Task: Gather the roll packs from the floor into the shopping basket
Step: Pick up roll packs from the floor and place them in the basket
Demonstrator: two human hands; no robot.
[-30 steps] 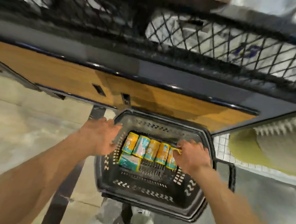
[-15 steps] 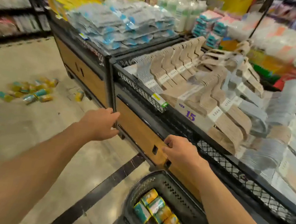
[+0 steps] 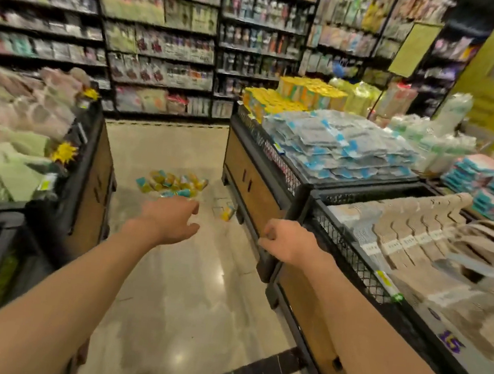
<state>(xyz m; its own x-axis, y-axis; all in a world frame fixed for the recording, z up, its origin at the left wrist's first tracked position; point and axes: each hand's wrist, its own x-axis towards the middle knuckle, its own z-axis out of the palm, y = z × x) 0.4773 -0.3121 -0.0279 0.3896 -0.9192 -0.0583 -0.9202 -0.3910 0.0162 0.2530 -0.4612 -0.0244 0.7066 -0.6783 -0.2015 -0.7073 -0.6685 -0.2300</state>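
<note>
Looks like the walk-over-for-more step: both hands are empty, the left hand (image 3: 170, 220) stretched forward with loose, spread fingers and the right hand (image 3: 287, 240) curled into a loose fist on nothing, and the shopping basket isn't in view. The roll packs (image 3: 172, 184) sit in a jumbled pile on the floor (image 3: 188, 286) up the aisle, with a stray pack (image 3: 227, 212) by the foot of the display bin (image 3: 255, 184). Next is probably crouching to grab some; they're too blurry to call, but long axes seem to point every which way.

Open floor (image 3: 188, 286) runs between left bin (image 3: 89, 177) and right bins (image 3: 257, 194).
</note>
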